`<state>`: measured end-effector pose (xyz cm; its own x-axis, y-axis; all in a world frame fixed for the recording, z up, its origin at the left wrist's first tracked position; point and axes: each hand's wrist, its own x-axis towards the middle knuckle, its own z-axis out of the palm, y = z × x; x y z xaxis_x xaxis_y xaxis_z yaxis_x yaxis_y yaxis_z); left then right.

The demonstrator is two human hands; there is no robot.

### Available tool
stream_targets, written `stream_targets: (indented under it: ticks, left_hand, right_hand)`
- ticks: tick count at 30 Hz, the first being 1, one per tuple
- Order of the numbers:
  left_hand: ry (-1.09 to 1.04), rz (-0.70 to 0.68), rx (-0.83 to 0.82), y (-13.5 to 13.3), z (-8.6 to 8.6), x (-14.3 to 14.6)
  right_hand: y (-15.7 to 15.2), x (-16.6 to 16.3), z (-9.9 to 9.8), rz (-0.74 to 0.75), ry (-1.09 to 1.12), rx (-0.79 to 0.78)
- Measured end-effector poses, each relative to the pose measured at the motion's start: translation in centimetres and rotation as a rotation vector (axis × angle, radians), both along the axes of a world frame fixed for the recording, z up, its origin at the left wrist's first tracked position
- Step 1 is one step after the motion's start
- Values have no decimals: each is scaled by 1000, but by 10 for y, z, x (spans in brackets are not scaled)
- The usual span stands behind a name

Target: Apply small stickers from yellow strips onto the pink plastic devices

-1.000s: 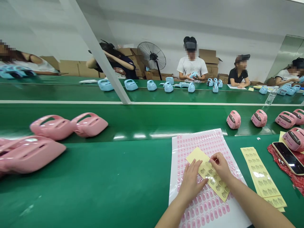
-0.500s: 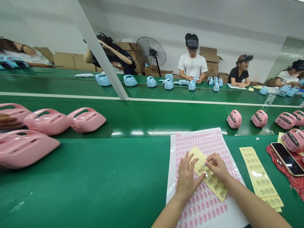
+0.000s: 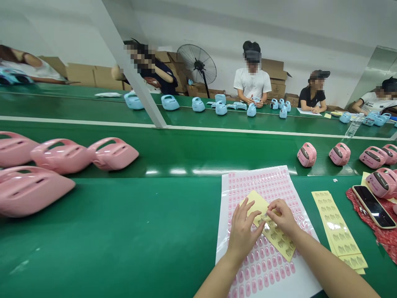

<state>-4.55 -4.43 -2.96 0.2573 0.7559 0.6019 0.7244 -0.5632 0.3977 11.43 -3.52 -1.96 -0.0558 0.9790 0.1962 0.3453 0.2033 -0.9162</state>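
Observation:
A yellow sticker sheet (image 3: 277,239) with printed labels lies slantwise on a larger white sheet (image 3: 228,194) covered in rows of small pink oval stickers. My left hand (image 3: 243,231) rests over the yellow sheet's left side, its fingers spread and its thumb pointing at the labels. With thumb and forefinger together, my right hand (image 3: 283,218) pinches the edge of a small clear sticker (image 3: 265,216) at the yellow sheet. Whether that sticker is fully off its backing I cannot tell.
More yellow label sheets (image 3: 339,231) lie to the right, near a phone (image 3: 374,206) on red cloth (image 3: 386,242). Pink plastic housings (image 3: 114,155) stand left, smaller pink units (image 3: 307,155) right. Beyond a white divider strip (image 3: 217,129), co-workers sit among blue units (image 3: 170,102).
My left thumb has shifted slightly; my right hand keeps its pinch. A hand at the far-left pink housings has gone from view. A co-worker behind the post has moved their head.

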Motion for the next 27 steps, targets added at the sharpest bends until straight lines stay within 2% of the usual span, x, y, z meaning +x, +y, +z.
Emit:
stream_targets:
  ticks: [14, 27]
  left_hand:
    - [-19, -10, 14, -2, 6, -1]
    - [-60, -11, 35, 0, 3, 1]
  right_hand:
    - [1, 1, -3, 2, 6, 7]
    - [0, 1, -2, -22, -4, -3]
